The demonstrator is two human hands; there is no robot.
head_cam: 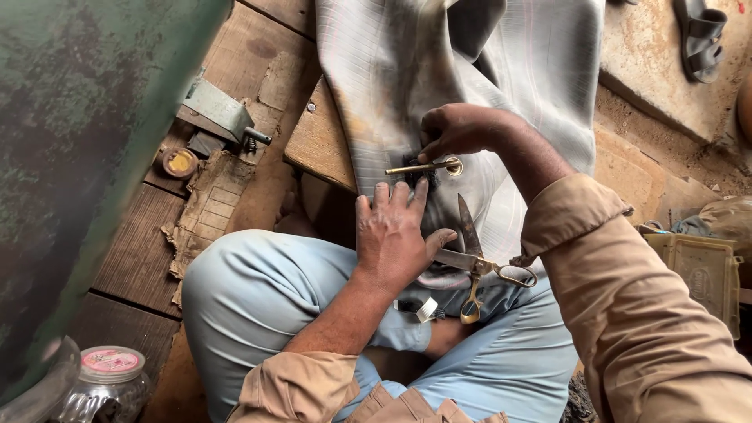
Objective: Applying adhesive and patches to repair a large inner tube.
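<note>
Grey striped cloth (486,70) drapes over a wooden board (317,145) and the lap. Left hand (395,235) presses it flat, fingers spread. Right hand (454,129), at twelve o'clock, pinches a brass tool (423,167). Scissors (474,262) lie open at three o'clock, unused; marking looks unfinished.

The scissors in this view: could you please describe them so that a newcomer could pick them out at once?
Start at the grey striped cloth draped over the person's lap. At its lower edge, just beside the left hand, lie the scissors, blades open. Their brass-coloured handle loops and steel blades set them apart from the slim brass tool held by the right hand.
</note>
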